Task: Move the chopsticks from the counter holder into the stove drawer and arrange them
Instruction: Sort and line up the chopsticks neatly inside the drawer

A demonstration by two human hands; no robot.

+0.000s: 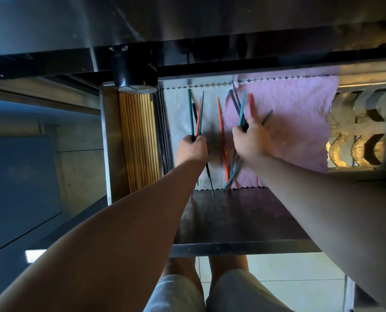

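The open stove drawer (pixel 237 247) holds coloured chopsticks on a grey cloth (pixel 178 113) and a pink cloth (pixel 295 113). My left hand (pixel 192 147) is shut on a small bunch of chopsticks (pixel 190 111), teal, red and black, pointing away from me over the grey cloth. My right hand (pixel 251 140) is shut on another bunch (pixel 239 106), teal and dark purple, fanned out over the pink cloth's left edge. A loose orange chopstick (pixel 221 131) lies between my hands. A black cylindrical holder (pixel 133 68) stands at the drawer's back left.
A row of wooden chopsticks (pixel 139 140) fills the drawer's left compartment, beside dark metal ones (pixel 164 136). A metal rack with wavy cut-outs (pixel 356 131) sits at the right. The dark counter edge (pixel 187 34) overhangs the back. My legs stand on tiled floor (pixel 289 273).
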